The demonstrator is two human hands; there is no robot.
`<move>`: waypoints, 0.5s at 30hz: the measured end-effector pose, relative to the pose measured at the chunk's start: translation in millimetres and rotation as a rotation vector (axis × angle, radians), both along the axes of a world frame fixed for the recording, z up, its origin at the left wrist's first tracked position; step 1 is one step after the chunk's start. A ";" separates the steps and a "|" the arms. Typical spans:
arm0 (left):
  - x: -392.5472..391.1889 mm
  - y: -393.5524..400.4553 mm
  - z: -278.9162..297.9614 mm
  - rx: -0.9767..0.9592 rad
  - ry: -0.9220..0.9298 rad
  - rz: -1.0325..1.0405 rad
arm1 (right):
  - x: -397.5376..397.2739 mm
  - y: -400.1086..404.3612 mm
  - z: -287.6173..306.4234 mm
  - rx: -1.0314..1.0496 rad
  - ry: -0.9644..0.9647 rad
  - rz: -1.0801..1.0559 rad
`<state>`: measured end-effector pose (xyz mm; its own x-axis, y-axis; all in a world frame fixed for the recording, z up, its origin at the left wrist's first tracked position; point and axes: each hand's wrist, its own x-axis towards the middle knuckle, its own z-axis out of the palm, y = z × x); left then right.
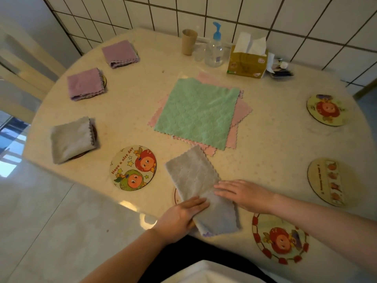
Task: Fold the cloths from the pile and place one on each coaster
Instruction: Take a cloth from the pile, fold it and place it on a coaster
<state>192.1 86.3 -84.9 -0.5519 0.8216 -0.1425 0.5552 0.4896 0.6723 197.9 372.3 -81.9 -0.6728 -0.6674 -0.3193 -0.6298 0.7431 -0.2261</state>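
Round cream bench [142,94] against a white tiled wall; items listed from left edge to right edge.

1. Folded grey cloth [71,138] on a coaster, near the left edge; only the coaster's rim shows under it.
2. Folded lilac cloth [84,83] on a coaster, far-left edge.
3. Second folded lilac cloth [120,53], beyond it toward the far edge (whether a coaster lies beneath cannot be told).
4. Round cartoon coaster reading "Have a nice day" [133,168], bare, near the front edge.
5. Left hand [181,217], flat with fingers straight, pressing the near-left part of the long grey cloth strip [195,180].
6. That strip, folded in half, lies slantwise at the front edge, its near end overhanging the rim. It partly covers another coaster, a sliver of which shows at its left side.
7. Pile of unfolded cloths at the bench centre: a green square cloth [197,113] on top, pink cloths [242,111] beneath it.
8. Brown paper cup [189,42], clear pump bottle with a blue top [214,50] and yellow tissue pack [246,62], along the far edge.
9. Right hand [244,194], flat with fingers extended, resting on the strip's right side.
10. Round coaster with a red border [280,240], bare, front-right edge.
11. Two more round coasters, [324,110] and [328,181], bare, along the right edge.
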 end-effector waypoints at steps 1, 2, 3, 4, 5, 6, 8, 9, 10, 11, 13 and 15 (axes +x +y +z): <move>0.7 0.9 1.8 0.025 -0.044 0.031 | -2.0 0.9 -1.5 -0.024 0.007 0.014; -0.1 1.5 3.6 0.050 -0.081 0.065 | -4.5 1.7 -3.3 -0.045 0.031 0.030; -2.2 2.0 5.8 0.077 -0.123 0.114 | -8.4 1.4 -1.7 -0.069 0.051 0.040; -4.4 3.1 8.1 0.090 -0.183 0.185 | -11.6 1.7 -0.4 -0.092 0.046 0.027; -8.1 5.4 14.2 0.092 -0.258 0.291 | -17.2 0.9 4.3 -0.144 -0.004 -0.020; -12.2 8.0 18.2 0.090 -0.360 0.411 | -21.8 0.1 8.4 -0.202 -0.091 -0.119; -24.3 11.7 21.2 0.127 -0.587 0.701 | -32.9 -6.3 19.1 -0.358 -0.271 -0.368; -30.7 13.0 22.1 0.182 -0.706 0.841 | -38.6 -11.8 23.3 -0.471 -0.292 -0.491; -37.6 15.2 22.5 0.260 -0.827 0.964 | -46.7 -17.9 23.1 -0.567 -0.306 -0.621; -44.5 17.8 21.1 0.325 -0.928 1.066 | -54.8 -25.5 23.3 -0.634 -0.293 -0.724; -55.7 21.6 18.2 0.409 -1.045 1.227 | -72.5 -40.6 18.4 -0.656 -0.291 -0.868; -60.0 23.8 15.6 0.409 -1.059 1.289 | -84.5 -51.5 11.7 -0.584 -0.346 -0.934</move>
